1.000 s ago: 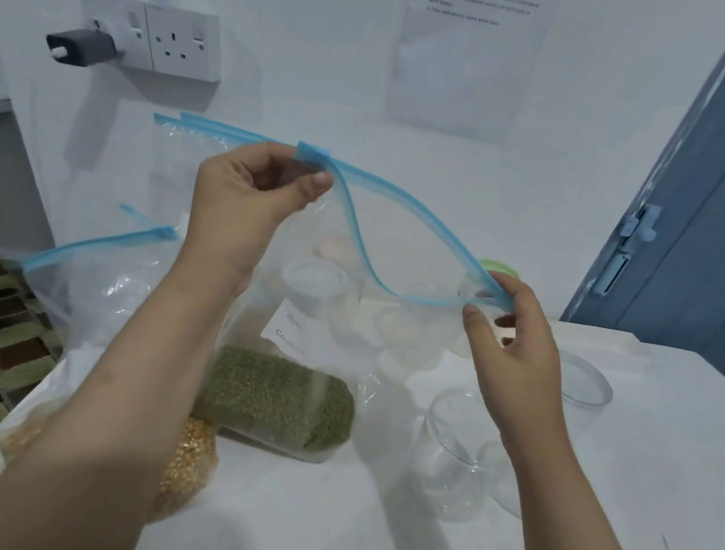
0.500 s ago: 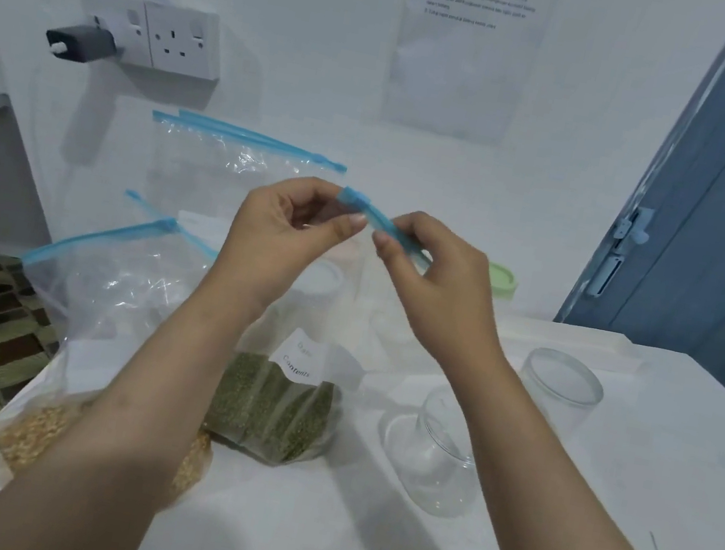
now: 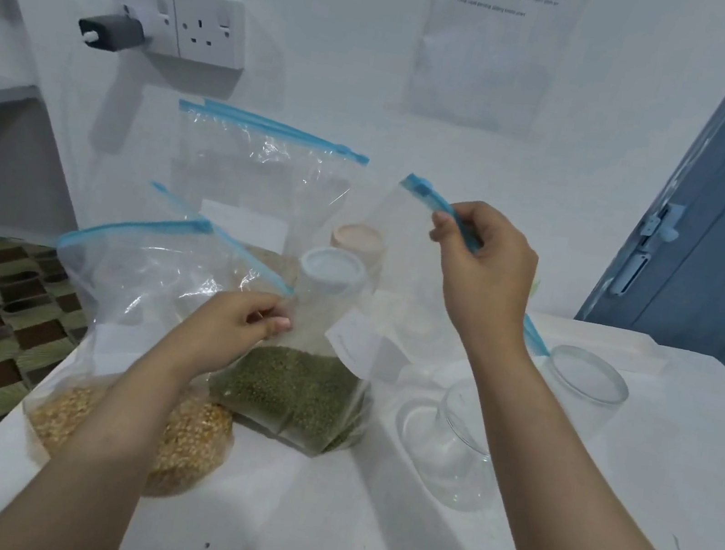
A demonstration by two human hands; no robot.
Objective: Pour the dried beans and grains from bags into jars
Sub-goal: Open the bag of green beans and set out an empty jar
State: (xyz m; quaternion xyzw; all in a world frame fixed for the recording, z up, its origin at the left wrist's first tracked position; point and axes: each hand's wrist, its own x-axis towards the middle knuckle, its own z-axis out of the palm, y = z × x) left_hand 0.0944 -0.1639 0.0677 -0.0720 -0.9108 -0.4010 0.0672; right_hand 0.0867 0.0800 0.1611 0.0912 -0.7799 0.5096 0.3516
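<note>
Corn bag [image 3: 181,431] slumps at the counter [image 3: 308,530] left edge, parked for later. Left hand [image 3: 236,330] pinches the green-bean bag [image 3: 297,393] wall, steadying it upright. Right hand [image 3: 482,266] grips the blue zip strip [image 3: 435,203], lifted, likely opening the mouth. Empty jar [image 3: 461,445] sits just right, in pouring reach.

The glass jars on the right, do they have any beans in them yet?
No: both glass jars look clear and empty, and the green beans remain inside their bag.
</note>
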